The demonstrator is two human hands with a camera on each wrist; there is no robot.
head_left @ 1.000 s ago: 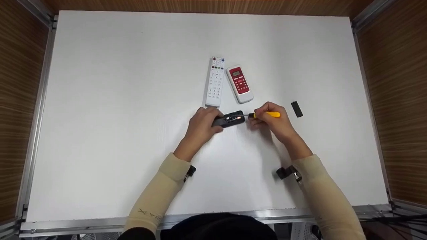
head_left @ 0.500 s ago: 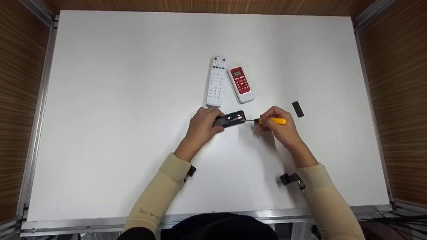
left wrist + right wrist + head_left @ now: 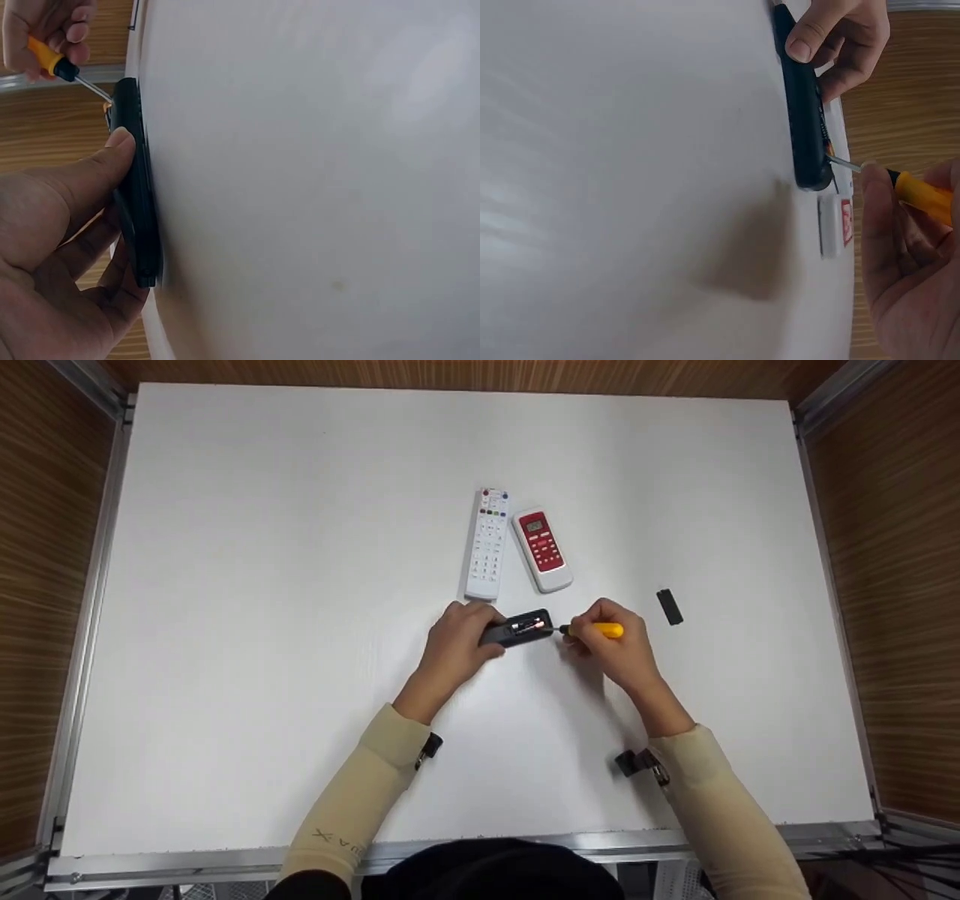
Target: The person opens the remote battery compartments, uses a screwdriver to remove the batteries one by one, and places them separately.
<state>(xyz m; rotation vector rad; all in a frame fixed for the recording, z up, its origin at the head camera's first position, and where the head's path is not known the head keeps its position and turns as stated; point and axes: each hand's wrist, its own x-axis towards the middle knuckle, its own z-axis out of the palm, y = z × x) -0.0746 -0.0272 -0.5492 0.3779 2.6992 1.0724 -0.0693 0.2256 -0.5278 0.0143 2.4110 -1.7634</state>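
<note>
A black remote (image 3: 519,628) lies back-up on the white table (image 3: 262,585), its battery bay open with batteries showing. My left hand (image 3: 457,641) grips its left end, thumb on the side (image 3: 124,142). My right hand (image 3: 611,649) holds a small screwdriver with a yellow handle (image 3: 600,629), its metal tip at the remote's open right end (image 3: 840,161). In the right wrist view the black remote (image 3: 802,112) lies flat and the screwdriver (image 3: 922,196) points into its bay. In the left wrist view the screwdriver (image 3: 56,64) meets the remote (image 3: 139,202) at its far end.
A long white remote (image 3: 486,544) and a shorter white-and-red remote (image 3: 541,547) lie side by side just beyond the hands. A small black battery cover (image 3: 669,607) lies to the right of my right hand. Metal rails edge the table.
My right hand drew the screwdriver a little to the right half a second ago, then moved it back left so the tip is at the remote's bay again. The left hand stayed put.
</note>
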